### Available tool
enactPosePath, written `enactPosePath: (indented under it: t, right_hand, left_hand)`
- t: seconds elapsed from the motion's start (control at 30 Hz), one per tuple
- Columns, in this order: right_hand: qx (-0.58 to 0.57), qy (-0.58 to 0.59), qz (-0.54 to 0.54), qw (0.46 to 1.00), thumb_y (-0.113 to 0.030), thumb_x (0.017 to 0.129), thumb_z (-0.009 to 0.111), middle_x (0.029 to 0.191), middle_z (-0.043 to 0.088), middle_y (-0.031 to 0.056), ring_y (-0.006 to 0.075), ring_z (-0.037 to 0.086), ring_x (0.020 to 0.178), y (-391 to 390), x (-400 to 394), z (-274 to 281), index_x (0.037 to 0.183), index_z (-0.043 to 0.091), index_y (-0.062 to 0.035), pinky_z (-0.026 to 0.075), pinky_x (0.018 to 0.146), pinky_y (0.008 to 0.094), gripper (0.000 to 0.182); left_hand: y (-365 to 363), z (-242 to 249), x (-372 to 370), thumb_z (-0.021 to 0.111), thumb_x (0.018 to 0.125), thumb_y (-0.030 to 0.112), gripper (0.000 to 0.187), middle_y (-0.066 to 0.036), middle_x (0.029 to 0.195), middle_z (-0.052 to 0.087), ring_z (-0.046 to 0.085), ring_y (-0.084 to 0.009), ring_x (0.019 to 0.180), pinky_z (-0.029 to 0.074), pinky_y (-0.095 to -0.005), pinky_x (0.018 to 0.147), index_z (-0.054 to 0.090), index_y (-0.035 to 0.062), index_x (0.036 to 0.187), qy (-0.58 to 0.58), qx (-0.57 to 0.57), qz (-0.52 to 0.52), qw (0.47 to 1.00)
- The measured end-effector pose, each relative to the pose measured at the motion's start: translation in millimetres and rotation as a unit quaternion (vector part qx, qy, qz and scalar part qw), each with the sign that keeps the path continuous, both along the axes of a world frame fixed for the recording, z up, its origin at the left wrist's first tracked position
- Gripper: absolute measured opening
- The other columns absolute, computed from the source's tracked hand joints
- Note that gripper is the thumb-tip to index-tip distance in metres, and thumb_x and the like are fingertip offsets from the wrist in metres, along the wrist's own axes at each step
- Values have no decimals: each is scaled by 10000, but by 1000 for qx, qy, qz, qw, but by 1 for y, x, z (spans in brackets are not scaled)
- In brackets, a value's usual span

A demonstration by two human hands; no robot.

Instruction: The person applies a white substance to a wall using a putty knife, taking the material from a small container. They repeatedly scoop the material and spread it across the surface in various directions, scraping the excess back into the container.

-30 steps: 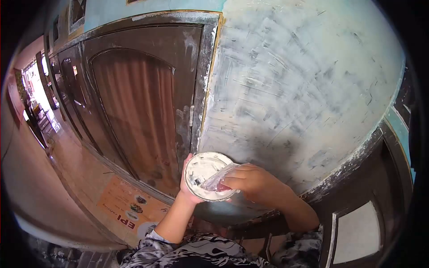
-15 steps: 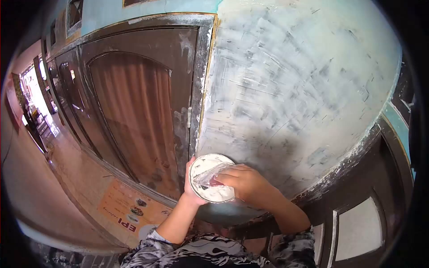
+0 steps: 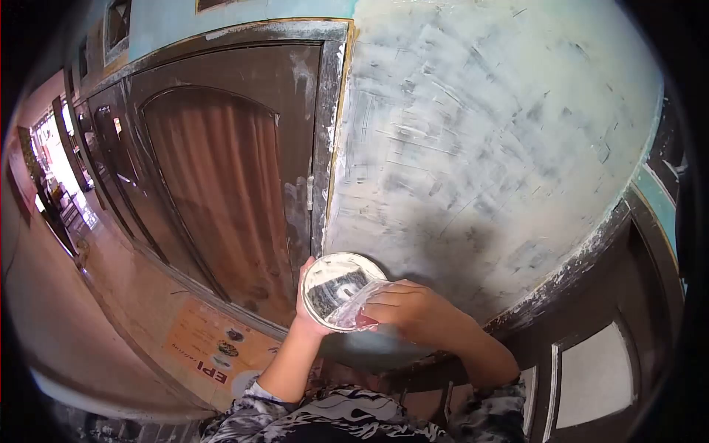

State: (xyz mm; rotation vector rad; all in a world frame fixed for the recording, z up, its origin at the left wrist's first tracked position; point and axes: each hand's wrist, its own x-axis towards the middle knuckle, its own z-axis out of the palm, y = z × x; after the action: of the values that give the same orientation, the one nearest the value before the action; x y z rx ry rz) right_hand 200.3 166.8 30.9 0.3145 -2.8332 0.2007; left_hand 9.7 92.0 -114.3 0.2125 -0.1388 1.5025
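Observation:
My left hand (image 3: 304,304) holds a round tub (image 3: 312,314) from its left side, fingers wrapped around the wall. White putty (image 3: 336,263) coats the inside, and a dark, scraped patch (image 3: 332,294) shows in the middle. In my right hand (image 3: 405,311) is a putty knife (image 3: 353,304) with a pale, putty-smeared blade and a red part near my fingers. The blade lies over the tub's right side, close to its rim. My fingers hide most of the handle.
Ahead stands a wall (image 3: 480,133) with patchy white putty over grey. On the left is a brown door (image 3: 310,111) with a curtain behind its pane. An orange banner (image 3: 214,343) lies low on the left. A dark panelled door (image 3: 583,325) is at the right.
The putty knife has moved toward the tub's lower right side, uncovering a dark patch where white putty was. The tub has shifted slightly left.

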Motion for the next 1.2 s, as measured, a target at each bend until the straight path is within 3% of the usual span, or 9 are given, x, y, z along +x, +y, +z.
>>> enactPosePath:
  t: [0.2, 0.3, 0.4, 0.43, 0.6, 0.7, 0.77, 0.87, 1.2]
  right_hand:
    - [-132, -20, -4, 991, 35, 679, 611, 1014, 703, 108, 322, 660, 956, 21, 0, 8, 1101, 705, -97, 510, 855, 411, 451]
    - [-256, 24, -105, 961, 18, 866, 614, 798, 669, 116, 187, 610, 676, 20, 5, 19, 1108, 708, -20, 484, 635, 312, 263]
    - [-252, 114, -148, 949, -81, 959, 631, 746, 655, 85, 109, 552, 646, 32, 7, 5, 1104, 709, 4, 460, 608, 291, 185]
    - [-316, 42, -227, 920, -2, 965, 555, 979, 725, 140, 185, 681, 880, 27, 11, 15, 1120, 678, 5, 527, 792, 323, 198]
    - [-443, 137, -207, 861, -28, 992, 616, 1041, 726, 85, 115, 652, 920, 47, 11, -2, 1164, 649, 31, 520, 826, 270, 185]
    - [-564, 185, -161, 789, -28, 988, 618, 1060, 718, 97, 129, 662, 942, 65, 11, -12, 1173, 640, 37, 539, 846, 287, 197]
    - [-700, 199, -100, 679, -8, 990, 596, 1092, 709, 105, 154, 679, 956, 68, 11, -11, 1207, 616, 39, 567, 852, 316, 222]
    - [-749, 195, -48, 632, -8, 1005, 554, 1136, 696, 118, 187, 691, 979, 70, 14, -11, 1232, 591, 48, 574, 876, 343, 237]
    - [-787, 153, 30, 597, -23, 1019, 488, 1323, 617, 117, 217, 626, 1186, 52, 11, 0, 1394, 492, 5, 499, 1036, 414, 376]
  left_hand:
    - [6, 1, 9, 416, 887, 757, 840, -212, 1469, 509, 516, -532, 1259, 307, -893, 866, 520, 139, 1447, 3, 55, -47, 997]
    - [4, 9, 8, 414, 876, 774, 870, -207, 1481, 499, 514, -536, 1262, 311, -889, 874, 515, 126, 1448, 11, 46, -33, 998]
    - [5, 10, 9, 417, 875, 776, 879, -204, 1484, 497, 505, -534, 1275, 308, -885, 885, 511, 119, 1451, 14, 42, -22, 999]
    - [6, 13, 11, 419, 874, 776, 881, -200, 1490, 492, 498, -533, 1284, 297, -886, 894, 504, 124, 1460, 26, 44, -21, 998]
    - [11, 26, 19, 410, 883, 775, 878, -187, 1515, 469, 466, -541, 1313, 257, -894, 916, 460, 155, 1502, 3, 87, -29, 996]
    - [13, 34, 24, 403, 896, 759, 861, -186, 1506, 479, 471, -539, 1308, 264, -888, 921, 459, 149, 1501, 35, 92, -13, 995]
    - [18, 31, 25, 393, 898, 761, 874, -186, 1521, 460, 468, -545, 1305, 275, -878, 931, 441, 139, 1510, 5, 126, -28, 992]
    - [20, 33, 31, 379, 879, 797, 907, -179, 1519, 459, 467, -521, 1315, 300, -861, 940, 442, 141, 1502, 57, 56, 15, 997]
    - [9, 56, 41, 375, 883, 789, 867, -173, 1570, 400, 426, -543, 1348, 248, -891, 926, 399, 226, 1543, 84, 64, -6, 994]
